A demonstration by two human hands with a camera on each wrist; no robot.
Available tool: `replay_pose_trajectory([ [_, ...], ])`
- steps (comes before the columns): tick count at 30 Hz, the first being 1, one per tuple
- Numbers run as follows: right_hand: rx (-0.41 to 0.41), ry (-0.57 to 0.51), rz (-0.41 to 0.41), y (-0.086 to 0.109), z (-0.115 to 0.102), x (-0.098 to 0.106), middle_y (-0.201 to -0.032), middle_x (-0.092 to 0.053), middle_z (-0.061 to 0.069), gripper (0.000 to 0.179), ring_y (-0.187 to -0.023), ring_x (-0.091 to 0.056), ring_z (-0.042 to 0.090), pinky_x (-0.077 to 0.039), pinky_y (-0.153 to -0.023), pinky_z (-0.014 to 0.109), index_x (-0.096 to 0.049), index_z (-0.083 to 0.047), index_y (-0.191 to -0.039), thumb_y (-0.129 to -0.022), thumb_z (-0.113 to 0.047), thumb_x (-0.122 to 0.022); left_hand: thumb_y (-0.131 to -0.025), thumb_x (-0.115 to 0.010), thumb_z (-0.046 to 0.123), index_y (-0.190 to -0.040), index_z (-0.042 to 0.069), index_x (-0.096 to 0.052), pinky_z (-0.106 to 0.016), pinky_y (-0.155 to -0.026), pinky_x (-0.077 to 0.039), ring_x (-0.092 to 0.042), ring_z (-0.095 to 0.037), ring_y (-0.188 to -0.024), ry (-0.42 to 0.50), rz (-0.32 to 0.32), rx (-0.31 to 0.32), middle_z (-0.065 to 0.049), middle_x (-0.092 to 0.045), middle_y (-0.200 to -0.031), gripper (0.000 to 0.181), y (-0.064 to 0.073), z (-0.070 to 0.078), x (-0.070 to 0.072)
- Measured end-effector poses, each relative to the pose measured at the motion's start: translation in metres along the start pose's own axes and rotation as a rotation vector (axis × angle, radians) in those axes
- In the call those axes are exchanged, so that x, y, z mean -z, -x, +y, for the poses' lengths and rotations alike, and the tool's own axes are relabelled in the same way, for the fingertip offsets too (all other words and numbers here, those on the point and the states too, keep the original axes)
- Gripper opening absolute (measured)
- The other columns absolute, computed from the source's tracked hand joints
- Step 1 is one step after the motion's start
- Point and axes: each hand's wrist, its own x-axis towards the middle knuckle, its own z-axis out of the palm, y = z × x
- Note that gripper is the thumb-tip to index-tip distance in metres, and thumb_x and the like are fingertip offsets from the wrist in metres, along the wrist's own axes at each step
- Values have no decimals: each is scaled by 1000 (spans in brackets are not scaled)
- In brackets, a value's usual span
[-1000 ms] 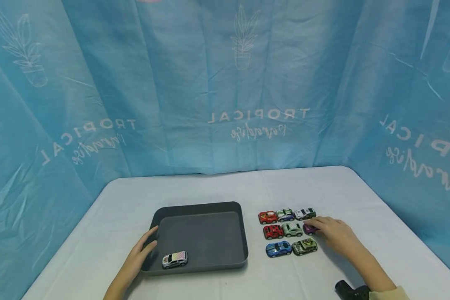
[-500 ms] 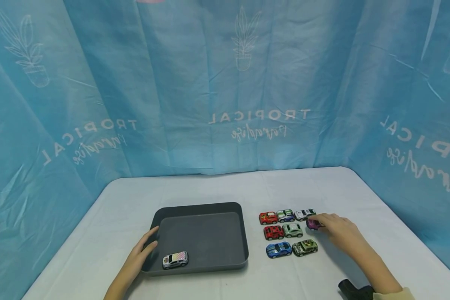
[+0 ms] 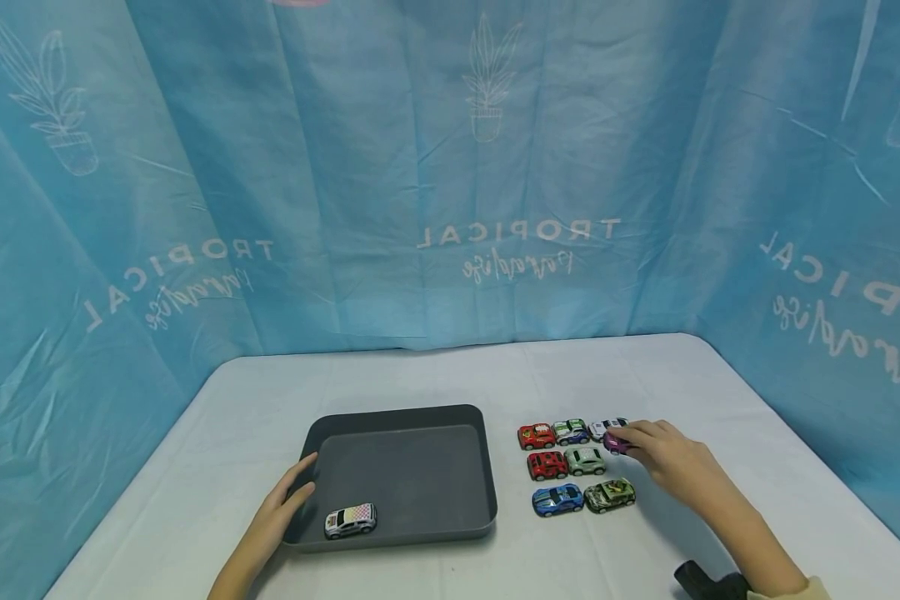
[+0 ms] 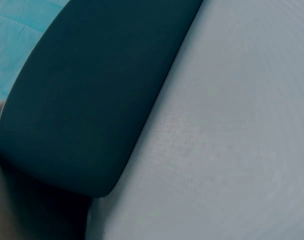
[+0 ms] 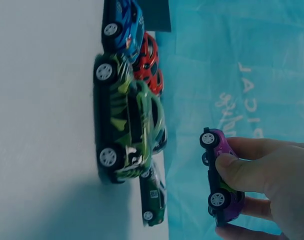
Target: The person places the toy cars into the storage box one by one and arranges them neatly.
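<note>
My right hand pinches a small purple toy car between thumb and fingers. The right wrist view shows that car off the table. In the head view the purple car overlaps the near side of a white-and-green toy car. My left hand rests at the left side of a dark grey tray, its fingers straight and the tips over the rim. Inside the tray's near left part sits a silver toy car with a checkered roof. From the left wrist, the tray's outer wall hides most of that hand.
Right of the tray stand two red toy cars, a white-and-purple one, a pale green one, a blue one and a camouflage one. A black object lies by the right forearm. Blue curtains surround the white table.
My right hand has lifted the purple car from beside the pale green one, moving it slightly right, then back left toward the white-and-green car. The left hand and tray stay put.
</note>
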Motion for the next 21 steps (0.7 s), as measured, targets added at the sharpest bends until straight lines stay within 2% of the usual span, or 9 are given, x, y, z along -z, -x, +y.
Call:
replay_pose_trajectory([
  [10, 61, -18, 76, 0, -15, 7, -104, -66, 3, 33, -91, -61, 24, -45, -45, 24, -64, -20, -112, -80, -16, -66, -96, -40, 38, -143, 12, -25, -68, -105, -8, -5, -46, -137, -7, -6, 8, -21, -11, -151, 56, 0, -1, 0],
  [21, 201, 8, 229, 0, -39, 13, -101, -66, -4, 35, -85, -62, 16, -38, -41, 16, -66, -21, -108, -75, -15, -71, -95, -41, 40, -142, 12, -25, -68, -105, -6, -5, -44, -138, 5, 2, 0, -20, -12, -152, 57, -1, 1, -1],
])
